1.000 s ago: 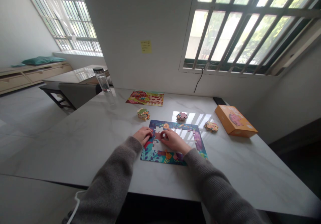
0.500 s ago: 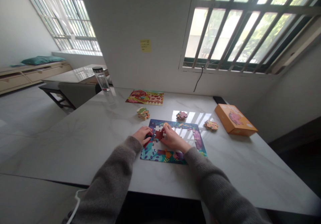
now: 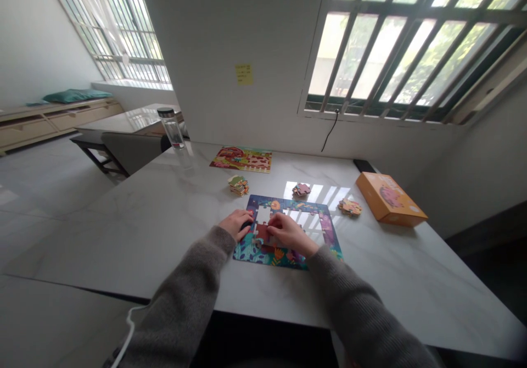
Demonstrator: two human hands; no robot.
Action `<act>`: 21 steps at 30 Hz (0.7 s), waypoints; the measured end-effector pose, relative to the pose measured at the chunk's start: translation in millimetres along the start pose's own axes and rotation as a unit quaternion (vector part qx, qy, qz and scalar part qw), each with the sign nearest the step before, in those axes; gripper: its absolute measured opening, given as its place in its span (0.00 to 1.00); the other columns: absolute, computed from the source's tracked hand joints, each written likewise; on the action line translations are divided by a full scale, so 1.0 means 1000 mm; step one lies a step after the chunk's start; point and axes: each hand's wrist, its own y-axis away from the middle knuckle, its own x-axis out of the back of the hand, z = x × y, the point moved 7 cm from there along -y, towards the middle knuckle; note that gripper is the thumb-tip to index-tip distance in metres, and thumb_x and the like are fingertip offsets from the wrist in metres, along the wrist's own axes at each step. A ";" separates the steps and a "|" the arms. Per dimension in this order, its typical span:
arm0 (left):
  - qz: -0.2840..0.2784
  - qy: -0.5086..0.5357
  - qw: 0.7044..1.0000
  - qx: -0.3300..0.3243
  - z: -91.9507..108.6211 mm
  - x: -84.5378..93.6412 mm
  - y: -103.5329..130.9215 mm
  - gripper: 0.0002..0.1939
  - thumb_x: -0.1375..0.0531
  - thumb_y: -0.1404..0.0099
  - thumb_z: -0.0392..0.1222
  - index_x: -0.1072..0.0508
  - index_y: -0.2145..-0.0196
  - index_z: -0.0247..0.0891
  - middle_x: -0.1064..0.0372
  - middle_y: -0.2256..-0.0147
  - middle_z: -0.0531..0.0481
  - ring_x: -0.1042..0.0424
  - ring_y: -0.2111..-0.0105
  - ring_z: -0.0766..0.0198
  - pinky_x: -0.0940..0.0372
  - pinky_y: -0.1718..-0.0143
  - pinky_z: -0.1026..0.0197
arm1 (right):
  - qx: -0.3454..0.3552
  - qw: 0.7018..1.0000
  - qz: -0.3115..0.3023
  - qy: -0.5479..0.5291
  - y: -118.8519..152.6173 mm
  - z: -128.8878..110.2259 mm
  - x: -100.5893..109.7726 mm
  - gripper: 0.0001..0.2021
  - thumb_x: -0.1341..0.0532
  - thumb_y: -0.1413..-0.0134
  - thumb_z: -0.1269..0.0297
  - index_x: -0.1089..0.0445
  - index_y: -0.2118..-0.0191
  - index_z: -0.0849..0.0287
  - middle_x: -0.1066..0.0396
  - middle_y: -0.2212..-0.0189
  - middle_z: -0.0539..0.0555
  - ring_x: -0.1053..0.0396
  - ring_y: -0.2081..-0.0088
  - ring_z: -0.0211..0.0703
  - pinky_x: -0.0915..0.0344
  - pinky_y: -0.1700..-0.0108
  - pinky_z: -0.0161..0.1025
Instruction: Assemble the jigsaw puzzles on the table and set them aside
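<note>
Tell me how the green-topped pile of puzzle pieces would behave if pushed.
The pile would likely slide apart rather than move as one, since its pieces are stacked unevenly. They look flat and fairly thick for their size, so probably stiff, not floppy. On the glossy table, the bottom ones may skid easily rather than roll.

Daylight via barred window (image 3: 403, 49) — striped glare on tabletop (image 3: 185, 208), hazy contrast, dim lower right, wide-angle edge stretch.

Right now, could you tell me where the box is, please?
In the head view, the box lies right on the table, beside a piece pile.
</note>
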 end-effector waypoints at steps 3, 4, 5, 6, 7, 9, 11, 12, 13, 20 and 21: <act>0.009 -0.020 1.000 -0.001 0.005 0.003 0.001 0.07 0.40 0.36 0.34 0.23 0.61 0.40 0.27 0.54 0.44 0.31 0.51 0.53 0.36 0.46 0.49 | 0.003 0.998 0.012 0.068 0.005 -0.002 -0.002 0.02 0.38 0.46 0.71 0.33 0.67 0.59 0.28 0.70 0.49 0.31 0.68 0.38 0.38 0.66 0.33; 0.010 -0.017 1.000 -0.001 0.007 0.003 0.001 0.07 0.41 0.35 0.35 0.22 0.62 0.40 0.26 0.57 0.45 0.31 0.53 0.54 0.35 0.47 0.50 | 0.004 0.996 0.015 0.089 0.006 -0.004 -0.003 0.02 0.38 0.46 0.71 0.33 0.67 0.58 0.28 0.70 0.49 0.32 0.68 0.38 0.39 0.66 0.33; 0.009 -0.010 1.000 -0.002 0.008 0.003 0.001 0.07 0.41 0.35 0.36 0.22 0.63 0.40 0.26 0.59 0.45 0.31 0.54 0.55 0.35 0.49 0.51 | 0.002 0.994 0.018 0.107 0.008 -0.006 -0.004 0.03 0.38 0.46 0.71 0.33 0.67 0.58 0.28 0.70 0.49 0.32 0.68 0.38 0.39 0.67 0.33; 0.005 -0.001 1.000 -0.002 0.009 0.002 0.001 0.06 0.41 0.35 0.36 0.22 0.64 0.40 0.27 0.61 0.46 0.30 0.56 0.55 0.35 0.50 0.52 | 0.000 0.992 0.021 0.122 0.009 -0.008 -0.004 0.03 0.38 0.46 0.71 0.32 0.66 0.58 0.28 0.71 0.49 0.33 0.69 0.38 0.40 0.67 0.33; 0.000 0.008 1.000 -0.001 0.009 0.001 0.001 0.06 0.40 0.35 0.37 0.22 0.64 0.40 0.27 0.61 0.46 0.30 0.56 0.56 0.35 0.50 0.53 | -0.003 0.991 0.023 0.133 0.010 -0.010 -0.005 0.03 0.38 0.45 0.71 0.32 0.66 0.58 0.29 0.71 0.49 0.33 0.69 0.38 0.41 0.68 0.33; -0.011 0.023 1.000 0.000 0.009 0.000 0.001 0.05 0.40 0.35 0.38 0.22 0.66 0.39 0.28 0.62 0.46 0.31 0.57 0.56 0.34 0.51 0.54 | -0.005 0.989 0.023 0.147 0.013 -0.014 -0.006 0.03 0.38 0.45 0.71 0.32 0.64 0.58 0.29 0.72 0.48 0.33 0.70 0.38 0.42 0.68 0.33; -0.017 0.031 0.999 0.000 0.010 -0.001 0.001 0.05 0.39 0.36 0.38 0.22 0.66 0.39 0.28 0.62 0.46 0.31 0.57 0.56 0.34 0.51 0.55 | 0.000 0.987 0.019 0.157 0.014 -0.016 -0.006 0.05 0.38 0.45 0.72 0.31 0.62 0.57 0.29 0.73 0.47 0.34 0.71 0.38 0.42 0.68 0.33; -0.018 0.031 0.999 -0.002 0.010 -0.001 0.002 0.04 0.39 0.36 0.38 0.22 0.65 0.39 0.28 0.62 0.46 0.32 0.57 0.56 0.34 0.51 0.54 | 0.005 0.987 0.014 0.161 0.014 -0.017 -0.007 0.06 0.38 0.45 0.72 0.31 0.61 0.57 0.30 0.74 0.47 0.34 0.71 0.37 0.42 0.68 0.33; -0.020 0.029 0.999 -0.003 0.011 -0.001 0.002 0.04 0.38 0.37 0.38 0.22 0.64 0.39 0.28 0.62 0.45 0.32 0.57 0.55 0.35 0.51 0.54 | 0.012 0.986 0.010 0.165 0.015 -0.018 -0.007 0.07 0.38 0.45 0.73 0.31 0.59 0.57 0.30 0.73 0.47 0.34 0.71 0.37 0.42 0.68 0.33; -0.031 0.008 0.999 -0.009 0.013 -0.003 0.003 0.12 0.32 0.41 0.45 0.22 0.59 0.40 0.30 0.61 0.46 0.34 0.57 0.53 0.36 0.50 0.52 | 0.088 0.966 -0.029 0.241 0.022 -0.026 -0.010 0.15 0.31 0.48 0.63 0.29 0.54 0.58 0.33 0.62 0.52 0.34 0.63 0.40 0.40 0.60 0.36; -0.032 0.004 0.999 -0.009 0.013 -0.004 0.003 0.13 0.32 0.41 0.46 0.21 0.59 0.41 0.31 0.61 0.46 0.34 0.57 0.53 0.36 0.50 0.52 | 0.087 0.964 -0.031 0.250 0.023 -0.026 -0.011 0.16 0.30 0.48 0.63 0.29 0.53 0.57 0.34 0.61 0.52 0.34 0.62 0.41 0.40 0.59 0.37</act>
